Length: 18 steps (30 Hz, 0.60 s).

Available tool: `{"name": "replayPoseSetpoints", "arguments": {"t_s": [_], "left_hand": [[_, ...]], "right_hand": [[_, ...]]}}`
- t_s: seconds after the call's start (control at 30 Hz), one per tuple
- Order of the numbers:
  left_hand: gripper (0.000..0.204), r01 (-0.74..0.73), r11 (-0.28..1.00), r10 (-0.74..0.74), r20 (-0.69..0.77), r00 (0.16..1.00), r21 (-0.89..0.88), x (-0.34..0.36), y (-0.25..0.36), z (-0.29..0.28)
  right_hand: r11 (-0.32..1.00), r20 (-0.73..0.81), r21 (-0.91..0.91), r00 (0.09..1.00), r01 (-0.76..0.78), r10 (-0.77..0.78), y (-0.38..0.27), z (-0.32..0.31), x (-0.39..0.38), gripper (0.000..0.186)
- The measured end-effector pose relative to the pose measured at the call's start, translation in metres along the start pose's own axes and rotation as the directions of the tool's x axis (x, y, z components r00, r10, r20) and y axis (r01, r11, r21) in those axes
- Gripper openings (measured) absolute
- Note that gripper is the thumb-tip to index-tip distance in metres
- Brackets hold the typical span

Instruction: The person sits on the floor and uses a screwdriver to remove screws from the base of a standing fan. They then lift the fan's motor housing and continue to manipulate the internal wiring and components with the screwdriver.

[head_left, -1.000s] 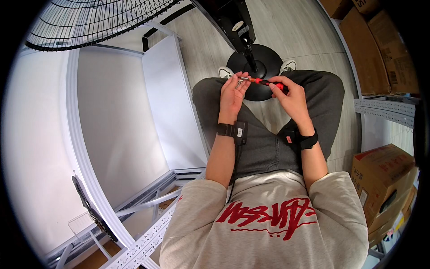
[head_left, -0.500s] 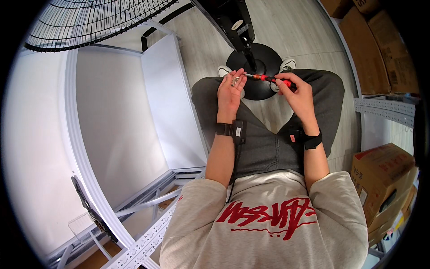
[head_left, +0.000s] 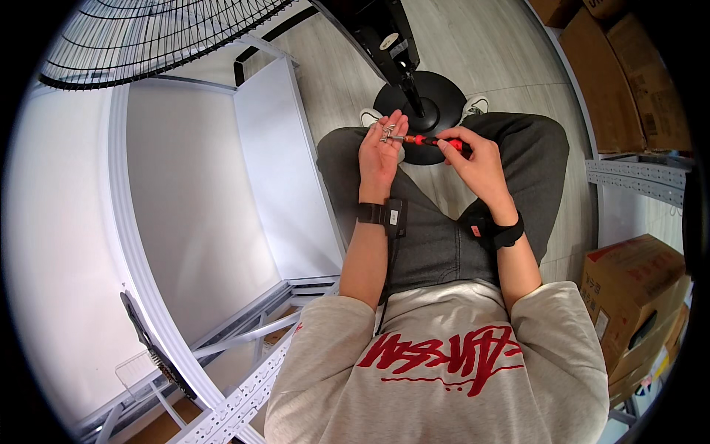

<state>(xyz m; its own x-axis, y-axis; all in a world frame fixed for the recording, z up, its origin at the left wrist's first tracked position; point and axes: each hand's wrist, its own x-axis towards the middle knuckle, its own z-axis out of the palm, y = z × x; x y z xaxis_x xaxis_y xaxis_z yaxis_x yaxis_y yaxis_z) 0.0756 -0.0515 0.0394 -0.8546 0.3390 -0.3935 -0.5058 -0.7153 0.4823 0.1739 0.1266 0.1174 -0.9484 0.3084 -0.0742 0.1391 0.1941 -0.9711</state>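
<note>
My left hand [head_left: 380,154] is open, palm up, above my left knee. Several small silvery metal pieces, which look like screws [head_left: 387,132], lie on its palm near the fingers. In my right hand [head_left: 473,161] is a red and black screwdriver [head_left: 427,140], gripped by its handle. The screwdriver lies nearly level, its shaft pointing left. Its tip is at the metal pieces in the left palm; whether it touches one is too small to tell. Both wrists wear black straps with small boxes.
A round black stand base [head_left: 441,100] with a pole sits on the floor between my feet. The wire grille of a fan [head_left: 163,37] hangs at upper left. White shelving [head_left: 270,163] stands left, with a hairbrush [head_left: 151,348] on it. Cardboard boxes [head_left: 629,296] are at right.
My right hand has moved left and slightly down, bringing the screwdriver's tip from beside the left fingertips to the metal pieces in the palm. The left hand has hardly moved.
</note>
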Motion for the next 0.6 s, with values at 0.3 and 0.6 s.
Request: {"name": "replayPoseSetpoints", "arguments": {"t_s": [0.3,0.6], "left_hand": [[0.025,-0.007,1.000,0.007,0.001,1.000,-0.028,0.0020,-0.0015,-0.0011],[0.026,-0.001,1.000,0.002,0.008,1.000,-0.022,0.0013,-0.0017,-0.0001]], "right_hand": [[1.000,0.020,0.015,1.000,-0.021,0.021,0.0028,0.0061,-0.0003,0.019],[0.999,0.011,0.033,1.000,-0.016,0.016,0.0026,0.0093,-0.0011,0.018]]}}
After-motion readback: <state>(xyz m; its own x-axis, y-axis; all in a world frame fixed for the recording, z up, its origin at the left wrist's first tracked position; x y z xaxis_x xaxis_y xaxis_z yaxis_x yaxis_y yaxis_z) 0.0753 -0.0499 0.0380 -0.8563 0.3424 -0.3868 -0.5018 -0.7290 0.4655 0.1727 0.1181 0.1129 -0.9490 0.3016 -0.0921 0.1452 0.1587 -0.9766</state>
